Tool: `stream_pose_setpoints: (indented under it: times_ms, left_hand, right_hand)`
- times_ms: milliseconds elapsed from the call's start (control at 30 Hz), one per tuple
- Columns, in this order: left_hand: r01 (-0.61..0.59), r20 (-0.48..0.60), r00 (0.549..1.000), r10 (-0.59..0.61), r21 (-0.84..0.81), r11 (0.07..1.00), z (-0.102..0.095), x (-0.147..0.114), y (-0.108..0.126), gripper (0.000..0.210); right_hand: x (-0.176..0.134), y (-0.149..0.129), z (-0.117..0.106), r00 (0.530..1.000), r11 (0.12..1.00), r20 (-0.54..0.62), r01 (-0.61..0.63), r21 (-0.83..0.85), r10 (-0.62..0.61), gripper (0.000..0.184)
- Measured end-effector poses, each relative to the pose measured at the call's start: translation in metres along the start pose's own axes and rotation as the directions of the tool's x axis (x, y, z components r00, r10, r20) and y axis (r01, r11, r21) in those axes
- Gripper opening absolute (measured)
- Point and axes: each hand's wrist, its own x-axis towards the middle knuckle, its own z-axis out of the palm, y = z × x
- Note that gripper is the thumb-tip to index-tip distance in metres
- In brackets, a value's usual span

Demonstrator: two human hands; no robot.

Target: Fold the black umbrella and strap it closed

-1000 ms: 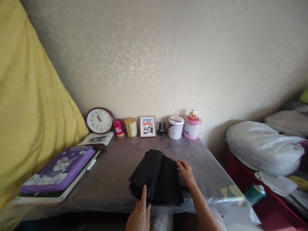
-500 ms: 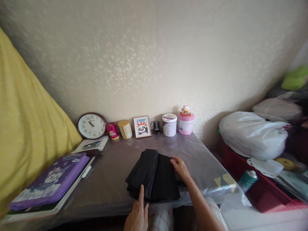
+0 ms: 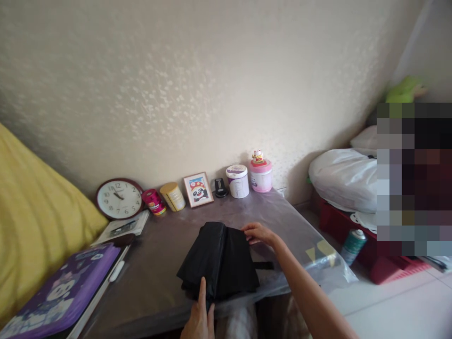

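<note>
A black folding umbrella (image 3: 219,261) lies collapsed on the plastic-covered table, its loose fabric panels spread to both sides of a central fold. My left hand (image 3: 200,313) is closed around its near end, with the index finger stretched along the fabric; the handle itself is mostly hidden. At the far right edge of the fabric, my right hand (image 3: 259,233) has its fingertips pinched on a panel. A short black strap (image 3: 264,266) sticks out to the right, beneath my right forearm.
Along the wall stand a clock (image 3: 119,198), pink tin (image 3: 154,202), yellow canister (image 3: 173,197), panda picture frame (image 3: 198,189) and two tubs (image 3: 238,182). A purple case (image 3: 67,292) lies left. Beyond the table's right edge are a spray can (image 3: 354,246) and red crate (image 3: 374,268).
The view has turned to the right. My right hand has shifted slightly along the umbrella's right panel edge, and the strap now shows. My left hand keeps its hold.
</note>
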Motion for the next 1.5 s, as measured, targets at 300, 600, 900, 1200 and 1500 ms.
stream_pose_setpoints:
  times_ms: [300,600,900,1200,1500]
  left_hand:
    - [0.012,-0.06,0.998,-0.011,0.027,1.0,0.004,-0.001,0.001,0.057]
    - [0.011,-0.044,0.999,-0.011,0.013,1.0,0.011,0.002,-0.009,0.054]
    - [-0.033,-0.034,0.999,0.035,0.039,0.999,0.011,0.005,-0.017,0.055]
    - [-0.03,-0.085,0.996,0.037,0.086,0.996,0.014,0.003,-0.014,0.053]
    - [0.006,-0.092,0.996,0.002,0.089,0.996,0.004,-0.001,0.0,0.055]
  right_hand:
    - [0.009,0.006,-0.008,0.992,1.0,0.126,0.011,0.024,-0.014,0.021]
    - [0.011,0.01,-0.009,0.99,1.0,0.143,-0.003,0.03,-0.001,0.013]
    - [0.017,0.017,-0.006,1.0,0.999,0.001,0.013,0.029,-0.013,0.004]
    - [0.014,0.017,-0.001,0.996,0.999,-0.075,0.042,-0.006,-0.042,0.012]
    - [0.02,0.024,0.006,0.975,0.993,-0.211,0.055,-0.104,-0.076,0.015]
